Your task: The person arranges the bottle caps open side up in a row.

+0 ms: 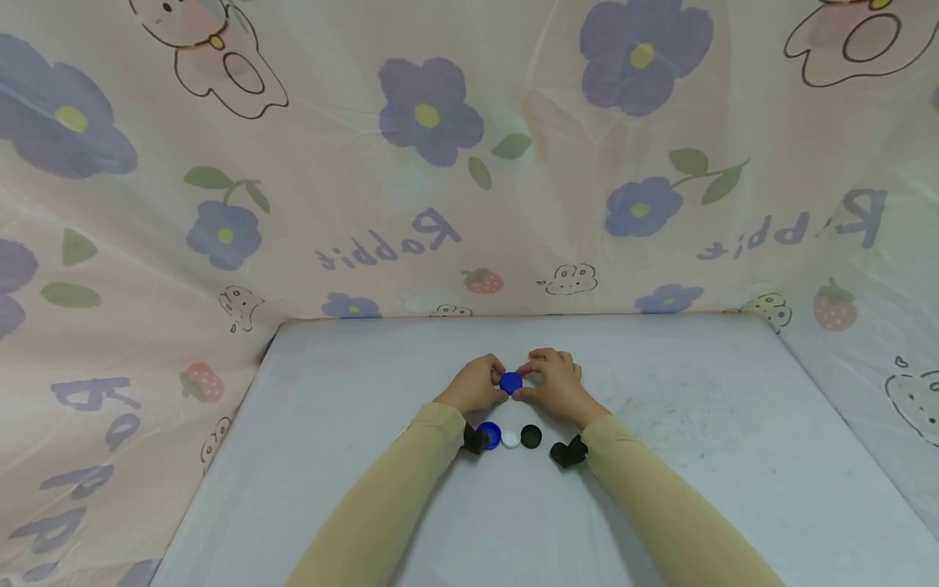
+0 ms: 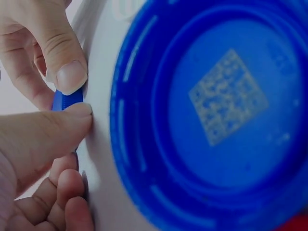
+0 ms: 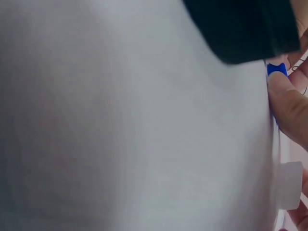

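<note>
A blue bottle cap (image 1: 510, 382) is between my two hands, its ridged side showing in the left wrist view. My left hand (image 1: 475, 385) pinches it from the left, thumb at the near side. From the right, my right hand (image 1: 555, 386) pinches the same cap between thumb and forefinger; its other fingers extend beyond. Nearer to me lie a second blue cap (image 1: 489, 435), a white cap (image 1: 510, 439) and a black cap (image 1: 531, 437) in a row. That second blue cap (image 2: 221, 96) fills much of the left wrist view, hollow side showing, with a square patterned label inside.
The caps and hands are over a white table (image 1: 352, 489). A patterned curtain (image 1: 513, 204) with flowers hangs behind and at the sides. In the right wrist view, a white piece (image 3: 290, 185) stands by the fingers, and a dark cap (image 3: 245, 29) looms close at the top.
</note>
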`<state>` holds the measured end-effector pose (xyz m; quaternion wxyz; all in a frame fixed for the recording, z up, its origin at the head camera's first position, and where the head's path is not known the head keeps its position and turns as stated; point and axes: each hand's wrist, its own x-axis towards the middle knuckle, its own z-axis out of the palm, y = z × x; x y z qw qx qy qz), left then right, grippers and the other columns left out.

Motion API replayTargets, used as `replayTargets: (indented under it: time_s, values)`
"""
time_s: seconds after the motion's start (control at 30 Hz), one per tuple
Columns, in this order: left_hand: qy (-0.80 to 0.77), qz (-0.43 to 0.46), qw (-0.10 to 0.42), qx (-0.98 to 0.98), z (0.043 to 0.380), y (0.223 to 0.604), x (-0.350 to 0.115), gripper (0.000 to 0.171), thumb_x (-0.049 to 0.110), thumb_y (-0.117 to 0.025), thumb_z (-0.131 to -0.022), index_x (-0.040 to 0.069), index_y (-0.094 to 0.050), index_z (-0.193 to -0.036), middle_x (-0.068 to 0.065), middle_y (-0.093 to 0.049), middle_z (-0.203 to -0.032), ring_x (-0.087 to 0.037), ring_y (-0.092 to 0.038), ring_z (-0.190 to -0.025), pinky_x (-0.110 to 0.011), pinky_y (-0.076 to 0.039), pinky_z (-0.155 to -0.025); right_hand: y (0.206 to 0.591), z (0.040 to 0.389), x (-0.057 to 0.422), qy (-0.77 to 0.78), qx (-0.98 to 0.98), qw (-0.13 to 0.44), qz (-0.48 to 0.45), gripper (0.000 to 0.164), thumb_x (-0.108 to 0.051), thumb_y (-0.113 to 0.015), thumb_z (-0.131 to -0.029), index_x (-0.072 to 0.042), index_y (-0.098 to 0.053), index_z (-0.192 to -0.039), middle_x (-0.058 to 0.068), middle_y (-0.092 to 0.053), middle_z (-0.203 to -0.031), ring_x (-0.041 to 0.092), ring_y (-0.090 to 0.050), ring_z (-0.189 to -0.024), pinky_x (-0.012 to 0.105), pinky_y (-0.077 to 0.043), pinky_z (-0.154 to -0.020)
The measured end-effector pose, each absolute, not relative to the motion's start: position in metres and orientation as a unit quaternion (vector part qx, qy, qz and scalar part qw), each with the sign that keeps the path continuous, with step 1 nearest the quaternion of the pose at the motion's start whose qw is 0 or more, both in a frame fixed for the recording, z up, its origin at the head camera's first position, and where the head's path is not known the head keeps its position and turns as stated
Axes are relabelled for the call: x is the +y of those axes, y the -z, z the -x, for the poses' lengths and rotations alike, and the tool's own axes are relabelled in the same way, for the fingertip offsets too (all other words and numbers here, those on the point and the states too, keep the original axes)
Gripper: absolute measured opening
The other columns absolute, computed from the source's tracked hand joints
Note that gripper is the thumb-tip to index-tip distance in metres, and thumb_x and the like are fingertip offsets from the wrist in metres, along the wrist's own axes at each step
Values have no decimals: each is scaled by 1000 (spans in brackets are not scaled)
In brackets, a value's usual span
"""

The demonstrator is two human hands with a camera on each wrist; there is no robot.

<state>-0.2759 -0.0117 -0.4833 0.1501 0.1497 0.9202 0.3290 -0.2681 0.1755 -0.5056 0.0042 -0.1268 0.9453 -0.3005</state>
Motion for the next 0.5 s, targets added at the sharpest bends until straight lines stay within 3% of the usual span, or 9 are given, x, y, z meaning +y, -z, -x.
replayTargets:
  time_s: [0.5]
  values:
    - [-334, -156, 159, 916, 275, 478, -14, 35, 14, -76, -85, 5, -58, -113, -1, -57, -93, -15, -56, -86, -31, -47, -81, 501, 268, 177, 299, 940, -19, 163, 34, -38, -81, -77, -21, -73, -105, 9, -45, -140, 39, -27, -130, 55, -20, -95]
